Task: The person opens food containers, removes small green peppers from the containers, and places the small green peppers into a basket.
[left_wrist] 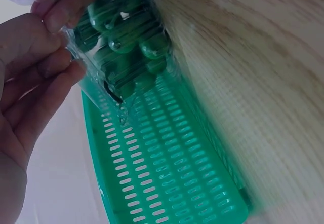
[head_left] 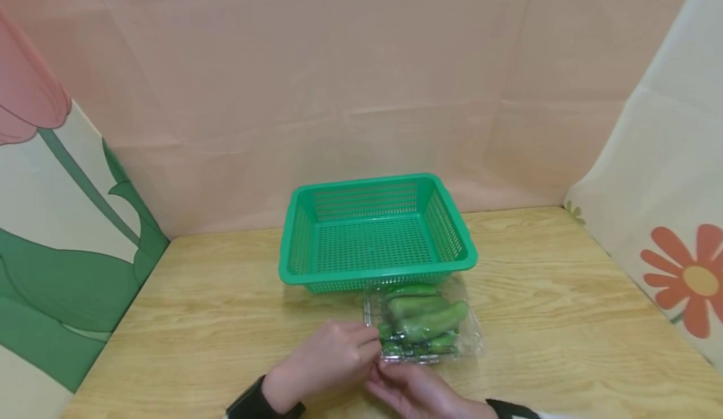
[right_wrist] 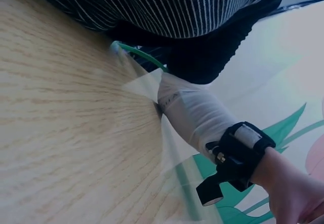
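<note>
A clear plastic box (head_left: 471,334) of long green peppers (head_left: 432,322) lies on the table, right in front of a green basket (head_left: 378,278). My left hand (head_left: 344,350) pinches the box's near left corner. In the left wrist view, the fingers of the left hand (left_wrist: 30,72) bend at the plastic edge, with the pepper ends showing through the wall. From the front, my right hand (head_left: 420,391) grips the same corner, thumb near the rim. The right wrist view shows the left hand (right_wrist: 296,193) partly at its lower right edge; the box is outside that view.
The perforated basket stands toward the back of the wood-grain table (head_left: 214,318). A pink cloth (head_left: 361,80) hangs behind, with flower-printed cloth (head_left: 638,174) at the sides. Striped clothing (right_wrist: 177,6) and a black wrist strap (right_wrist: 243,153) show in the right wrist view.
</note>
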Motion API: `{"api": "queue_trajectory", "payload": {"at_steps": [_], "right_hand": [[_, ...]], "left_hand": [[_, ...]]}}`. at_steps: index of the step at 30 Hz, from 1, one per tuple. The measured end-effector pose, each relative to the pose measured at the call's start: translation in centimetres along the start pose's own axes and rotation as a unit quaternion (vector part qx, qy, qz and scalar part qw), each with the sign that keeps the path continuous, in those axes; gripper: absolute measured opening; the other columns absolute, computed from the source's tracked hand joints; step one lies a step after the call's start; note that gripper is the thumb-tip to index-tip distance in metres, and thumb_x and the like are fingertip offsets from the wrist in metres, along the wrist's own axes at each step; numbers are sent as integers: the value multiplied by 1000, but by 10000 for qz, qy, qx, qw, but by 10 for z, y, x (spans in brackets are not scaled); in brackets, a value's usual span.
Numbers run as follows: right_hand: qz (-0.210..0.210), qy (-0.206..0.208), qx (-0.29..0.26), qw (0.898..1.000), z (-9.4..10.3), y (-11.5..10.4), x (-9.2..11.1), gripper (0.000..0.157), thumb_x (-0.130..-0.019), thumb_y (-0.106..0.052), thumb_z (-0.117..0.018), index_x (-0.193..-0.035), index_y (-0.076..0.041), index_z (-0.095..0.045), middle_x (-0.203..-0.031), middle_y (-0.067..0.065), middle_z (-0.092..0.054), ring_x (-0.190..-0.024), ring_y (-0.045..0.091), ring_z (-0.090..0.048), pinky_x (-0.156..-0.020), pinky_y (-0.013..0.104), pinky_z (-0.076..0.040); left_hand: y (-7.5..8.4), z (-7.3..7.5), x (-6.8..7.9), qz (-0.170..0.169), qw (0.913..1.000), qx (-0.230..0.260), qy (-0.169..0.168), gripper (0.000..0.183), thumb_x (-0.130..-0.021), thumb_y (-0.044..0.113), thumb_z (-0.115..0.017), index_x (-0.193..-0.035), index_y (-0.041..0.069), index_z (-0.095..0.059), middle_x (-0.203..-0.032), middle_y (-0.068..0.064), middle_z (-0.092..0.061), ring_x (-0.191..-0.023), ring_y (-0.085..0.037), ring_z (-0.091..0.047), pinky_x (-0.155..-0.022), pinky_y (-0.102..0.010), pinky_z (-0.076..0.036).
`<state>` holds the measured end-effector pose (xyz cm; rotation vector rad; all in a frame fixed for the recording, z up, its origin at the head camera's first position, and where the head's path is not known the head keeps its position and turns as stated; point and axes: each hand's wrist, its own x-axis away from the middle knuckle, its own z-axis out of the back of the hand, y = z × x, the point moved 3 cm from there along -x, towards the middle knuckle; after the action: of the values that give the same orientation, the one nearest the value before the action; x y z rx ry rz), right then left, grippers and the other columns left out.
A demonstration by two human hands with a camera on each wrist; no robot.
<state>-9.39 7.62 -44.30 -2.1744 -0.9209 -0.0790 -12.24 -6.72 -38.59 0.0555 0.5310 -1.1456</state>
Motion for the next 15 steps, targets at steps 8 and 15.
{"api": "queue_trajectory", "payload": {"at_steps": [8, 15], "right_hand": [[194, 158, 186, 9995, 0, 3, -2, 54, -96, -1, -43, -141, 16, -18, -120, 14, -62, -117, 23, -58, -108, 38, -41], [236, 273, 355, 9987, 2, 5, -2, 49, -95, -1, -44, -138, 15, -27, -115, 10, -64, -113, 21, -60, -107, 41, -42]], "left_hand": [[-4, 0, -1, 391, 9968, 696, -63, 6, -78, 20, -71, -78, 22, -66, -80, 14, -61, -66, 5, -52, -58, 1, -38], [-7, 5, -2, 329, 9963, 798, -48, 9, -75, 18, -72, -75, 22, -64, -75, 15, -55, -65, 4, -48, -56, -1, -35]]}}
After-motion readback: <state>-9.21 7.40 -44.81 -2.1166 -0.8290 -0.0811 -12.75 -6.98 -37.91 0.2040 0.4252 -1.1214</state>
